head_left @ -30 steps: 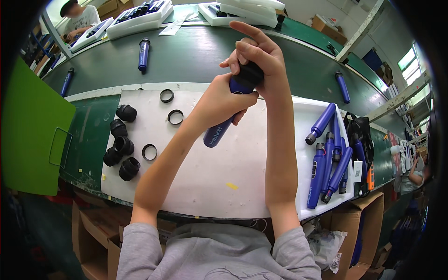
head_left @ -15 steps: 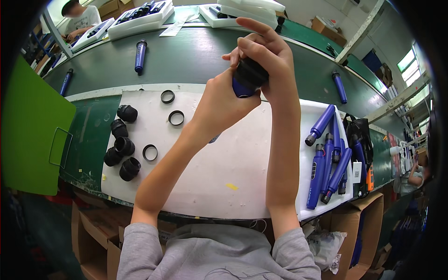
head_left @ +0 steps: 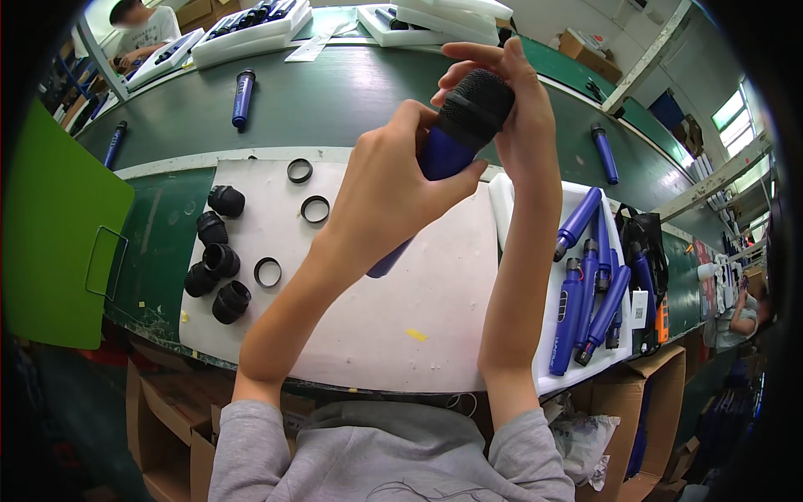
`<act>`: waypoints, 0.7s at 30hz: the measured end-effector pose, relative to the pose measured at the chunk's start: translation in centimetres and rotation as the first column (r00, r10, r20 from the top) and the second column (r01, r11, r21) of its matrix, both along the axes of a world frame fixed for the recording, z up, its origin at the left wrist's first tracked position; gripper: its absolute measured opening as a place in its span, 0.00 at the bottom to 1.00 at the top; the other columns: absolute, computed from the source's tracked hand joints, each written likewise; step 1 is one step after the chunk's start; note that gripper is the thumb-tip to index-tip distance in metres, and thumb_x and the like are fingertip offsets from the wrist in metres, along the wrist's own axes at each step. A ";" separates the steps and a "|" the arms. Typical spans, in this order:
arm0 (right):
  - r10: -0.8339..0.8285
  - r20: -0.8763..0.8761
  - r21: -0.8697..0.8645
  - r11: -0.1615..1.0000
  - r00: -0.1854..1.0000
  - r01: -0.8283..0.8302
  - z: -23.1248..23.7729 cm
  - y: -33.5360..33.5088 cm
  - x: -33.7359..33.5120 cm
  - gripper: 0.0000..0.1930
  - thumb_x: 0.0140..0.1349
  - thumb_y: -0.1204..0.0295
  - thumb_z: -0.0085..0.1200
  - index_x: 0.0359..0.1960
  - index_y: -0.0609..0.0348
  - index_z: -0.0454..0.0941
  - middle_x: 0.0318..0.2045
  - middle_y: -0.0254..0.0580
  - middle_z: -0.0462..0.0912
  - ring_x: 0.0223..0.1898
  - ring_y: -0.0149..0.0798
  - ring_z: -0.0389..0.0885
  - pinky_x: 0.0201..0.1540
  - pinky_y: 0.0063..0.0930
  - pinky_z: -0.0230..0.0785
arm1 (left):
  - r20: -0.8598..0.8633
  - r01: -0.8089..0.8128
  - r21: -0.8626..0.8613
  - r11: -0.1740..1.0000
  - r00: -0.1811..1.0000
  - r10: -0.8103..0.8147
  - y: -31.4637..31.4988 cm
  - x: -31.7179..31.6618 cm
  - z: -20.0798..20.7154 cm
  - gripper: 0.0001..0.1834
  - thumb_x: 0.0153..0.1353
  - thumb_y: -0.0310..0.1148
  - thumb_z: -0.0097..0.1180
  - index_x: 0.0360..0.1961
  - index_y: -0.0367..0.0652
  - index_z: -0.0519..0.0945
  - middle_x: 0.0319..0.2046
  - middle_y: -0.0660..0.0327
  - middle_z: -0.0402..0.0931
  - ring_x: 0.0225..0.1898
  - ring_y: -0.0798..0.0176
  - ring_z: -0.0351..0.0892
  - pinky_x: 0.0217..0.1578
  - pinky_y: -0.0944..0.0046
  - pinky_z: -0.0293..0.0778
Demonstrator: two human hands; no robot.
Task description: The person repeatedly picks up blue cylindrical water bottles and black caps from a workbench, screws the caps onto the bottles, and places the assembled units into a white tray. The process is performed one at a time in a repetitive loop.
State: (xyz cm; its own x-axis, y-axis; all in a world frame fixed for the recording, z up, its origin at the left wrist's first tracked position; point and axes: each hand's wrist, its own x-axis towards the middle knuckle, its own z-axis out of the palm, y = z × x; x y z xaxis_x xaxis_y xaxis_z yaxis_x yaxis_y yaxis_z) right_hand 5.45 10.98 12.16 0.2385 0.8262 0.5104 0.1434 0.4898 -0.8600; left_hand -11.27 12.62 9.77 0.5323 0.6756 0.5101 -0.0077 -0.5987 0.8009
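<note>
A blue mic (head_left: 435, 159) is held up in the air above the middle of the counter (head_left: 351, 92). The left hand (head_left: 389, 188) is closed tight around its blue body. The right hand (head_left: 523, 125) is curled over the black mesh head (head_left: 473, 105), with the fingers wrapped round it from behind. The head looks to be sitting on the body already, so this mic seems nearly done; it may only need a last twist, but that cannot be told for sure.

More work looks to be left. Near the left edge of the white mat (head_left: 393, 318), five black caps (head_left: 216, 255) are waiting in a bunch, and three black rings (head_left: 297, 209) lie just beside them. By the right edge, a pile of blue bodies (head_left: 585, 284) is laid on a white tray. A few more blue bodies are spread along the far side of the counter, near white trays. A green board (head_left: 58, 234) is seen at the left edge.

Nothing is in the way of the hands
</note>
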 end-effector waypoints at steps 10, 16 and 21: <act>-0.099 0.087 -0.019 0.995 0.991 0.101 0.4 -0.7 -0.5 0.31 0.70 0.44 0.45 0.34 0.66 0.84 0.30 0.44 0.84 0.33 0.32 0.83 0.43 0.25 0.74 | -0.030 -0.239 0.225 0.945 0.967 0.252 -0.8 0.1 -0.1 0.26 0.49 0.37 0.74 0.42 0.35 0.73 0.26 0.54 0.81 0.25 0.59 0.82 0.30 0.61 0.79; -0.122 0.105 -0.012 0.992 0.987 0.124 0.0 -0.2 -0.3 0.30 0.70 0.46 0.46 0.34 0.65 0.84 0.27 0.42 0.83 0.31 0.30 0.82 0.41 0.22 0.74 | 0.005 -0.155 0.154 0.976 0.988 0.156 -0.2 0.2 -0.5 0.26 0.57 0.45 0.70 0.41 0.35 0.74 0.25 0.56 0.80 0.23 0.65 0.78 0.26 0.64 0.75; -0.119 0.116 0.006 0.993 0.986 0.119 -0.1 -0.1 -0.9 0.27 0.71 0.49 0.46 0.33 0.64 0.84 0.26 0.41 0.83 0.28 0.30 0.81 0.36 0.20 0.74 | -0.020 -0.060 -0.061 0.996 0.998 0.059 -0.3 0.3 -0.2 0.28 0.68 0.52 0.55 0.39 0.30 0.72 0.23 0.49 0.78 0.23 0.57 0.81 0.24 0.62 0.74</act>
